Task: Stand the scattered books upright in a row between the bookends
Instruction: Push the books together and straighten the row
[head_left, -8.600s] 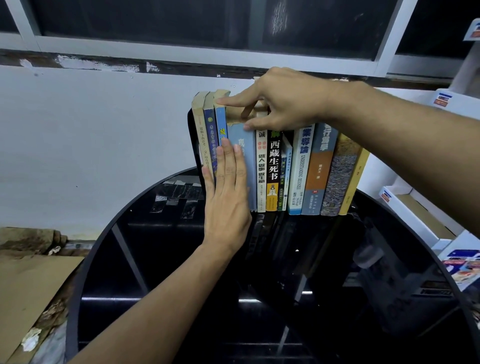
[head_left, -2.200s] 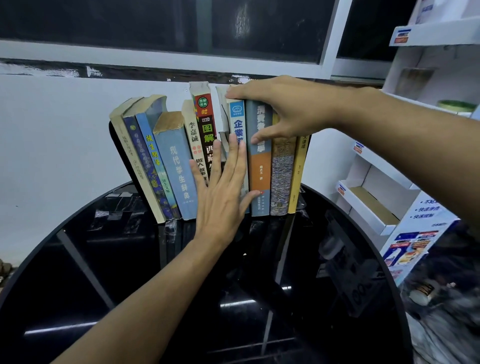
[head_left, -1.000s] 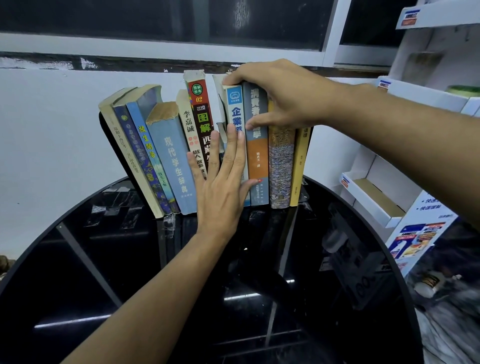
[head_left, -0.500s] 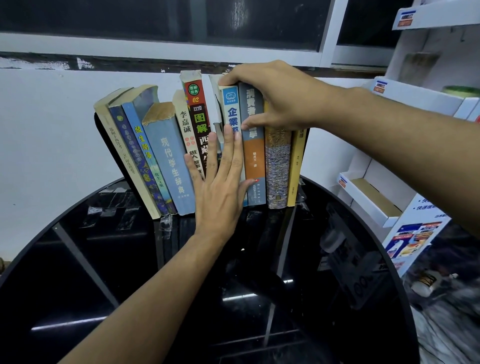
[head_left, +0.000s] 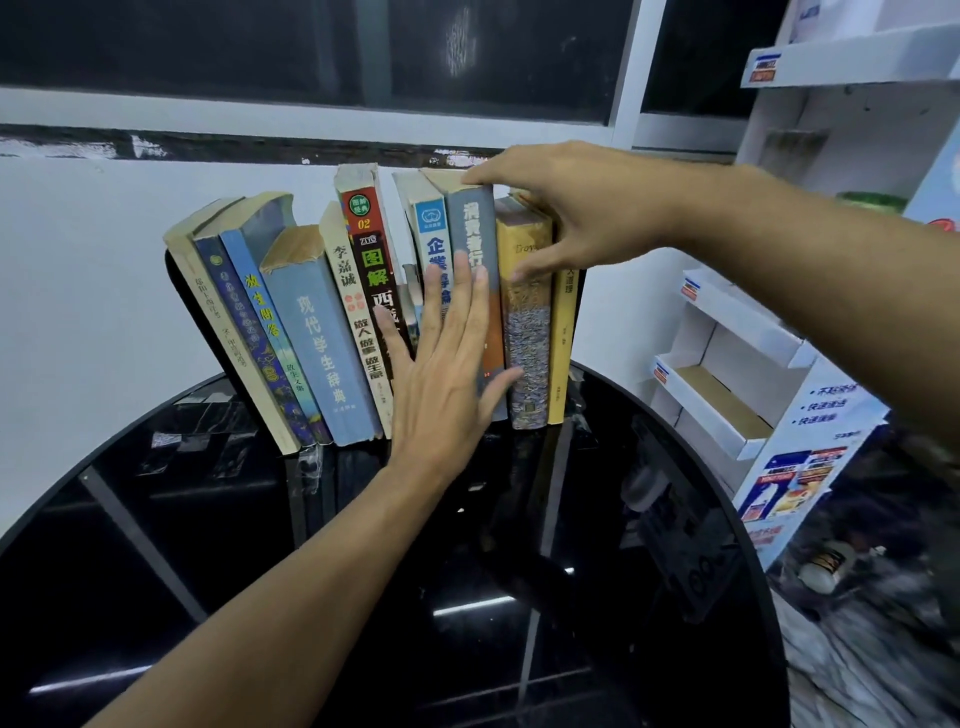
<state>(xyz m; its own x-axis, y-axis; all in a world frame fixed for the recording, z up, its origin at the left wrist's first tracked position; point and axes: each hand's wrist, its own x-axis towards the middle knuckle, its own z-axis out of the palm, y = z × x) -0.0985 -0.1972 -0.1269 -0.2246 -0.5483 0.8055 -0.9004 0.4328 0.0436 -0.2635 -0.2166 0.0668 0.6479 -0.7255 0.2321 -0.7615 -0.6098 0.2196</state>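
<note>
Pressing flat against the spines at mid-frame, the left hand (head_left: 441, 384) has its fingers straight. The right hand (head_left: 566, 213) reaches in from the right edge, fingers hooked over the top of the tan book (head_left: 527, 332), thumb pinching its spine. The row of books (head_left: 317, 338) stands at centre frame on the black table (head_left: 571, 649) — those on the left lean against a black bookend (head_left: 176, 283), those on the right stand upright. White shelves (head_left: 727, 395) fill the right side.

Left hand (head_left: 441, 395) flat; right hand (head_left: 582, 213) curled, pinching.
</note>
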